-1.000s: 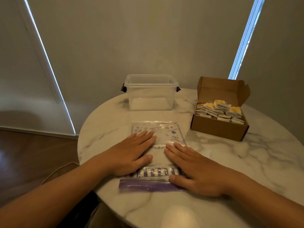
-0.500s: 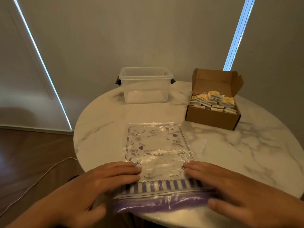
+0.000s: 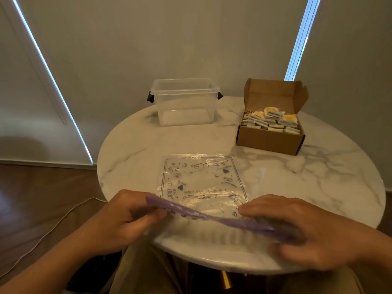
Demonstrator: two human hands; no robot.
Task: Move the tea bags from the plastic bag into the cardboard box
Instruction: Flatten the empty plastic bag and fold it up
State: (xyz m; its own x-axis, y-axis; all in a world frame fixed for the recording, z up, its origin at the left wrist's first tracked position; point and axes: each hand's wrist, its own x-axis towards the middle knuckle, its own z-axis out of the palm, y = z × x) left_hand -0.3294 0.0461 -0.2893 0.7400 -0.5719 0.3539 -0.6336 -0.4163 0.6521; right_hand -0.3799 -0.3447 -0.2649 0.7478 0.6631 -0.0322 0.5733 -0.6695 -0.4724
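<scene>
The plastic bag (image 3: 201,183) lies flat on the table (image 3: 318,177) in the lower centre of the frame. Its printed body stretches away from us and its purple zip strip (image 3: 212,218) is raised at the near edge. That strip is the bag's long axis for our purpose: it runs across the frame, higher at the left end and sloping down to the right.

Our left hand (image 3: 125,217) has its fingers curled round the left end of the strip. Our right hand (image 3: 297,230) takes the right end, with flatter fingers on top and the thumb beneath, though blur softens the detail. Both hands are at the bag, so neither is nearer.

We judge the bag empty, for we see nothing inside it. The tea bags (image 3: 271,120) are heaped in the open cardboard box (image 3: 269,141) at the upper right, well apart from the bag and nearer the right hand.

The bag carries purple doodles and a line of script, upside down to us and too small to read. The box shows no lettering, and the yellow tags on the tea bags are illegible.

A clear tub (image 3: 184,102) stands at upper centre, and a cable (image 3: 42,236) trails over the floor at lower left.
</scene>
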